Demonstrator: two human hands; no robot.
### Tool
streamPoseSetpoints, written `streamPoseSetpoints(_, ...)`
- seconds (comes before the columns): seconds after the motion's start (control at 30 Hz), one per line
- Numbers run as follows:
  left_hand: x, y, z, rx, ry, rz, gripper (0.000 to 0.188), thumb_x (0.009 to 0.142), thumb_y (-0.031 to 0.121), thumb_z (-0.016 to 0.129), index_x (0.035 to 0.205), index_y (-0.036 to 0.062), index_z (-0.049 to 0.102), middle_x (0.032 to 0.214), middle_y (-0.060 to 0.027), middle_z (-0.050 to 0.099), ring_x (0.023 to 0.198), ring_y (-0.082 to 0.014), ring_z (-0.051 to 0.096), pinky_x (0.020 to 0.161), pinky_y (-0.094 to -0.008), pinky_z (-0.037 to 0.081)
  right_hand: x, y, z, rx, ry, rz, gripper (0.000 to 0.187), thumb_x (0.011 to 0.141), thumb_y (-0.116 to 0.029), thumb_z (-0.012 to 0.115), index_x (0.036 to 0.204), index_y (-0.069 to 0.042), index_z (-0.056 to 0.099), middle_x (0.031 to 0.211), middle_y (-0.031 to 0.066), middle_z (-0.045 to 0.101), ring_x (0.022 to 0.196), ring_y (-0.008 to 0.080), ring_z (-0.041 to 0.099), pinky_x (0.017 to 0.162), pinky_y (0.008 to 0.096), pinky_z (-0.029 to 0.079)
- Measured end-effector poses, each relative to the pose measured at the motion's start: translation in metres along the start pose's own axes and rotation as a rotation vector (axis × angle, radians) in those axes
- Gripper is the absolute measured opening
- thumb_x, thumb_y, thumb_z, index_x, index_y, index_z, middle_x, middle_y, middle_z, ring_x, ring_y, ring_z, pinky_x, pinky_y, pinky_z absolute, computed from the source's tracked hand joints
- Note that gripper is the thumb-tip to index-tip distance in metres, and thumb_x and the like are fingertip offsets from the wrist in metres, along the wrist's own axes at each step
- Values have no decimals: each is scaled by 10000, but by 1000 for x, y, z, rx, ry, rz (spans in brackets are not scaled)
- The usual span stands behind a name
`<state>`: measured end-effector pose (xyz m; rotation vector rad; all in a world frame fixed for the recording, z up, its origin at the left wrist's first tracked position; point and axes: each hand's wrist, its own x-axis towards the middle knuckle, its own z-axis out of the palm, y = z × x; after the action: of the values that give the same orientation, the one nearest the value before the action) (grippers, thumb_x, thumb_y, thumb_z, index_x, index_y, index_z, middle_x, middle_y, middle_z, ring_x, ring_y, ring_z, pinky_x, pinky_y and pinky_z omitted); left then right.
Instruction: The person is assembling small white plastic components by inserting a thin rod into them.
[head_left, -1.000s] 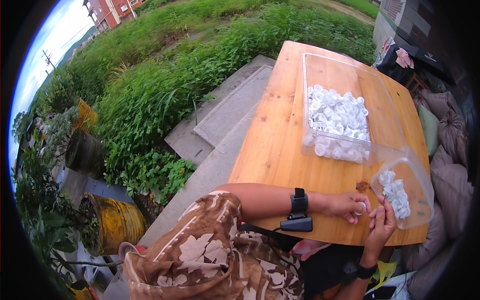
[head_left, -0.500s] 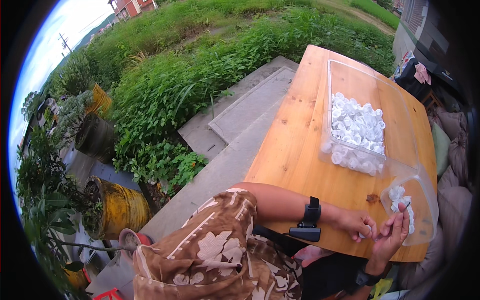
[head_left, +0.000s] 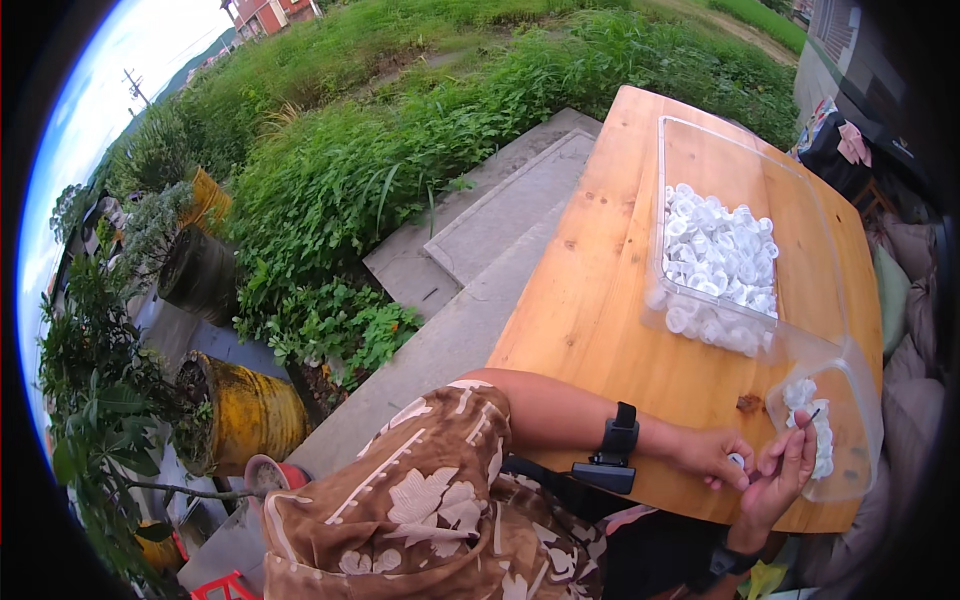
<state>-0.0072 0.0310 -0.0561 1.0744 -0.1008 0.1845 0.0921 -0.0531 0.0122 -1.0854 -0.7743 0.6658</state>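
Note:
Over the near edge of the wooden table, my hands meet close together. My left hand [head_left: 708, 454] is closed, pinching a small round white plastic piece [head_left: 737, 460] between thumb and fingers. Beside it, my right hand [head_left: 785, 482] has its fingers bent round a thin dark stick-like tool [head_left: 814, 414], whose upper end sticks out above the fingertips. The tool's other end is hidden by the hand. Just behind my right hand lies a small clear plastic tray [head_left: 858, 470] with several white pieces [head_left: 800, 392] in it.
A large clear plastic box [head_left: 662, 190] with a heap of white round pieces [head_left: 715, 245] stands farther back on the wooden table [head_left: 570, 310]. Cushions [head_left: 905, 385] lie along the right side. Concrete slabs [head_left: 510, 210], plants and yellow pots [head_left: 255, 410] are on the left.
The white piece in my left hand now shows more of its round face. Both hands stay together in nearly the same place; the whole view has shifted slightly.

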Motion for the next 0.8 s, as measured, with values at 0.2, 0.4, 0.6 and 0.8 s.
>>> streamPoseSetpoints(0.2, -4, 7, 1, 110, -3, -12, 182, 853, 196, 679, 894, 44, 588, 618, 13, 543, 530, -54, 529, 484, -196, 416, -3, -3, 6, 43, -6, 37, 245, 968, -167, 498, 1128, 11, 551, 660, -25, 449, 508, 18, 336, 446, 158, 267)
streamPoseSetpoints(0.4, -6, 11, 4, 126, 59, 15, 201, 860, 221, 677, 888, 48, 579, 606, 12, 530, 524, -56, 520, 481, -200, 410, 0, -2, 10, 16, -1, 43, 202, 969, -169, 496, 1086, -13, 547, 688, -9, 473, 526, 30, 369, 437, 164, 286)
streamPoseSetpoints(0.6, -5, 11, 3, 168, 60, 22, 172, 868, 196, 660, 849, 54, 564, 619, 17, 527, 532, -56, 522, 486, -206, 414, 1, -2, 13, -48, 23, 39, 187, 972, -186, 494, 1054, -23, 534, 717, 10, 497, 539, 44, 398, 446, 166, 304)
streamPoseSetpoints(0.8, -4, 12, 3, 129, 57, 20, 153, 870, 180, 651, 832, 63, 561, 634, 24, 522, 537, -52, 515, 498, -205, 410, -4, -1, 3, -48, -21, 86, 182, 973, -191, 490, 1055, -31, 520, 722, 19, 503, 556, 59, 448, 501, 173, 361)
